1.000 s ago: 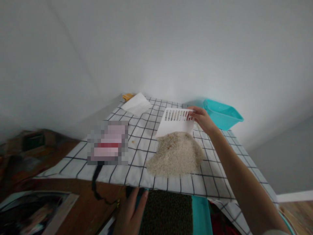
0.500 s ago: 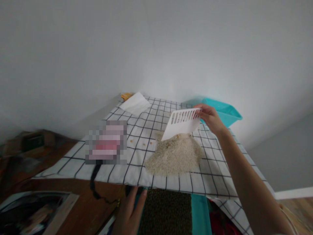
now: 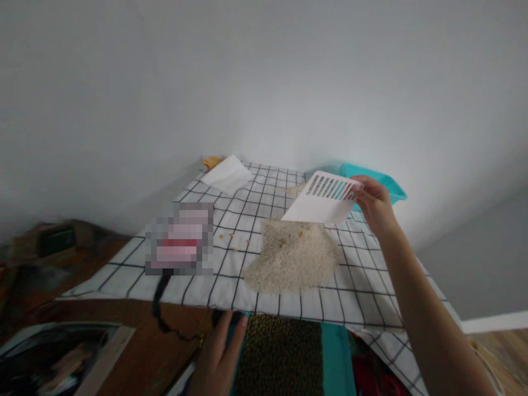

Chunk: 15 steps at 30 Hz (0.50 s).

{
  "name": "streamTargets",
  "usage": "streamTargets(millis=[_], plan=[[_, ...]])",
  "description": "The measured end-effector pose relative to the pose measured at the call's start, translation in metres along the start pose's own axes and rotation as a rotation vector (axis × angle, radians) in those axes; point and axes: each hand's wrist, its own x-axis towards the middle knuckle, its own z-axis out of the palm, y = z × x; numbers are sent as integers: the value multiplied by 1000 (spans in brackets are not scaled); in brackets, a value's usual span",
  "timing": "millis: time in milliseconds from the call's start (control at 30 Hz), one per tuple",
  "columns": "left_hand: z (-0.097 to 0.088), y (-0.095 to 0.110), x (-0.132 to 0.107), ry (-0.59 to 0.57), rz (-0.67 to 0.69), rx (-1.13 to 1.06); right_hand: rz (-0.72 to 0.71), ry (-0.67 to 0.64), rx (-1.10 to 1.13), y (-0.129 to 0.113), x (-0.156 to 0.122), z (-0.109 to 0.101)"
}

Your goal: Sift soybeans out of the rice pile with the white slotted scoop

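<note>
My right hand pinches the slotted end of a flat white plastic scraper, held tilted above the far edge of a pile of pale grains. The pile lies on a white cloth with a black grid that covers the table. A few yellowish bits are scattered left of the pile and on top of it. My left hand rests flat at the near table edge, fingers stretched out, on a dark object under the cloth's edge.
A turquoise plastic basin stands at the far right corner behind the scraper. A white sheet and an orange bit lie at the far left corner. A blurred pink patch sits left of the pile. Grey walls rise close behind.
My right hand has lifted the scraper off the pile's far side and moved it up and to the right. More yellowish bits now show left of the pile. My left hand stays put.
</note>
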Motion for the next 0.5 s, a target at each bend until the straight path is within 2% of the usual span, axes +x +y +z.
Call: streamTargets(millis=[133,267,367,500], plan=[[6,-16,-3,-12,39,31,11,208,-57,5,-11,-28],[4,-21,-4,-9,70,66,70,374,-164,16,-29,-58],[6,-24,-5,26,110,104,140,399,-231,24,-43,-70],[10,-29,-6,37,137,139,204,378,-269,31,-59,-68]])
